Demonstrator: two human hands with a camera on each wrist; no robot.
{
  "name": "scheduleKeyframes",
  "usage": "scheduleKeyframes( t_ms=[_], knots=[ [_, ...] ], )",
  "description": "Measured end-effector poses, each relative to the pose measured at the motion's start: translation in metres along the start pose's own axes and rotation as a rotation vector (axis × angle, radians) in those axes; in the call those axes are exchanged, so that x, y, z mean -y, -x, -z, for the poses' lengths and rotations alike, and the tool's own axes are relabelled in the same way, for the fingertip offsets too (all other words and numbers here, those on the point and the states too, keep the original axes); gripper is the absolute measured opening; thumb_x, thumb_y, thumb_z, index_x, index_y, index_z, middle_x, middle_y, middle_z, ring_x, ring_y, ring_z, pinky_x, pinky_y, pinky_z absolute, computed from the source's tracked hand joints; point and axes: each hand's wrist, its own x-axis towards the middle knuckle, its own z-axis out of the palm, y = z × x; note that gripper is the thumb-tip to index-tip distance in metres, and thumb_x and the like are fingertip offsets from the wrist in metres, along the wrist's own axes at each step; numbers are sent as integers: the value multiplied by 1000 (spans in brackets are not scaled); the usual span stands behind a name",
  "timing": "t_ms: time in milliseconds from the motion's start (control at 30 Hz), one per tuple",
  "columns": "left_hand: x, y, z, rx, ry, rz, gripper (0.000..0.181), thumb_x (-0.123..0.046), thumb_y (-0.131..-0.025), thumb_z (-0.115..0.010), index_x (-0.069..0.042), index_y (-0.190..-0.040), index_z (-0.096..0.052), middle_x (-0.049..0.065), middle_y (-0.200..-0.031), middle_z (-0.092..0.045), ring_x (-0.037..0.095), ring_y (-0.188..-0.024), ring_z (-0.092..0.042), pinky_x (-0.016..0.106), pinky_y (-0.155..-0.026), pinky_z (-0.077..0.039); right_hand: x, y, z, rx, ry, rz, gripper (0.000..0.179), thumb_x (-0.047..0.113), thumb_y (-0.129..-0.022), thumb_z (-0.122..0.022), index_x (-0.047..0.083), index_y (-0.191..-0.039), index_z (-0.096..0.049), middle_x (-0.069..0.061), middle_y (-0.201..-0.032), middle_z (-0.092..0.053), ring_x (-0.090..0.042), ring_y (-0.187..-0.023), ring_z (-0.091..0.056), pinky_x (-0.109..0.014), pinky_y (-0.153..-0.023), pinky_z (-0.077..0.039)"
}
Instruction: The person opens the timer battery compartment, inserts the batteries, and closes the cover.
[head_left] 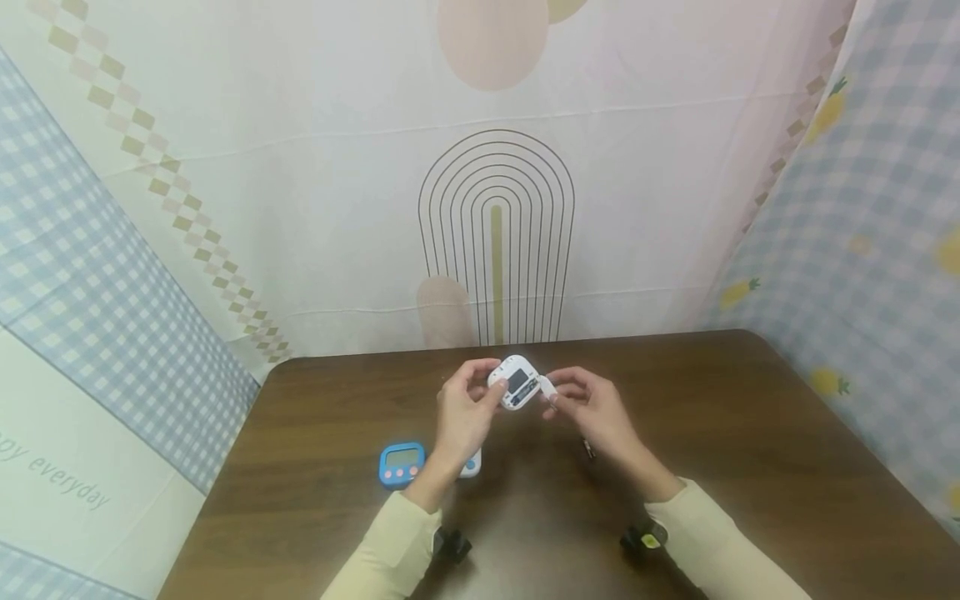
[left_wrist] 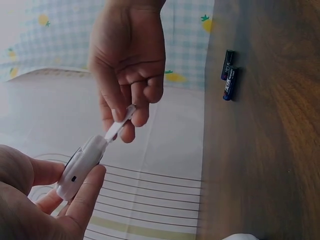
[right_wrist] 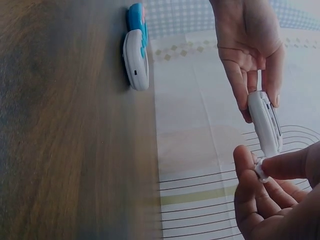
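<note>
- White timer (head_left: 517,379), one: raised over the table (head_left: 712,417), tilted, its back turned up toward the head camera; a dark panel and an uncovered battery slot (head_left: 525,392) show there.
- Left hand (head_left: 467,410): pinches the timer by its left side, thumb laid on the back, fingers behind.
- Small white cover (head_left: 548,389), one: pinched between thumb and fingers of the right hand (head_left: 597,408), just beside the timer's right edge; whether the two touch, cannot tell.
- Governing relation, as judged: the slot lies on the timer's right-hand, lower part, away from the left thumb and facing the cover. Its long axis slants up toward the right hand; the cover's long axis seems set across that line. The right hand is the nearer to the slot's outer end.
- Slot contents: too small to tell.
- Batteries (left_wrist: 229,84), two, dark: lying on the table end to end or nearly so, below the raised hands, the right hand nearer.
- Blue timer (head_left: 402,464), one: on the table, left of the left wrist, its screen and pink buttons upward.
- Second white timer (right_wrist: 135,62), one: on the table just beside the blue one, partly hidden by the left wrist in the head view.
</note>
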Motion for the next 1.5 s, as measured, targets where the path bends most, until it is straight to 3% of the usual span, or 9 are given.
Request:
scheduleKeyframes(
  t_ms=[133,400,533,700,867,1033,1300,1500],
  knots=[
    [0,0,1,-3,0,-6,27,0,-96,-74,-4,-122,-71,21,-118,-75,31,-90,-78,55,-76,-66,0,-1,0,-12,-18,-48,19,0,-99,-68,-6,-117,-65,-28,-105,-77,-37,-85,-78,-46,-74,-66],
    [0,-1,1,0,-5,9,27,-1,-97,-74,-5,-123,-71,19,-118,-74,29,-90,-77,50,-75,-67,-1,-3,0,-26,-49,-79,16,6,-101,-68,-6,-109,-62,-25,-99,-76,-42,-89,-78,-51,-81,-66],
    [-1,0,1,-3,-7,10,26,-1,-97,-74,-5,-123,-72,19,-118,-74,29,-90,-77,49,-75,-67,-1,-2,1,-58,11,-67,18,13,-101,-72,-3,-105,-66,-20,-97,-75,-37,-87,-75,-43,-76,-66],
    [0,0,0,-7,-14,0,26,0,-96,-74,-5,-122,-72,19,-117,-74,29,-89,-77,48,-74,-67,0,-2,3,-77,70,-64,18,18,-98,-76,1,-102,-71,-9,-93,-72,-28,-86,-64,-30,-69,-57],
    [1,0,0,-5,-7,0,26,0,-96,-74,-4,-122,-72,19,-116,-74,28,-89,-77,52,-76,-67,4,0,3,0,-62,-97,21,12,-97,-75,-3,-108,-64,-7,-93,-73,-22,-86,-69,-29,-74,-61],
    [1,0,0,-4,1,-7,26,1,-96,-74,-4,-122,-72,19,-116,-74,29,-89,-77,52,-76,-67,6,2,2,57,-184,-139,26,7,-97,-74,-1,-114,-56,-5,-89,-72,-20,-79,-69,-32,-70,-62],
    [3,2,-2,16,8,-25,27,2,-95,-74,-4,-121,-72,19,-115,-75,32,-88,-78,33,-69,-67,3,4,-6,117,-316,-192,34,3,-94,-77,-5,-116,-53,-14,-91,-78,-22,-77,-77,-42,-82,-67],
    [2,4,-4,29,3,-31,26,1,-96,-74,-4,-121,-72,20,-116,-74,32,-88,-78,31,-69,-67,-1,4,-9,117,-364,-222,34,3,-95,-78,-5,-115,-52,-15,-93,-79,-22,-79,-79,-41,-82,-67]
  ],
)
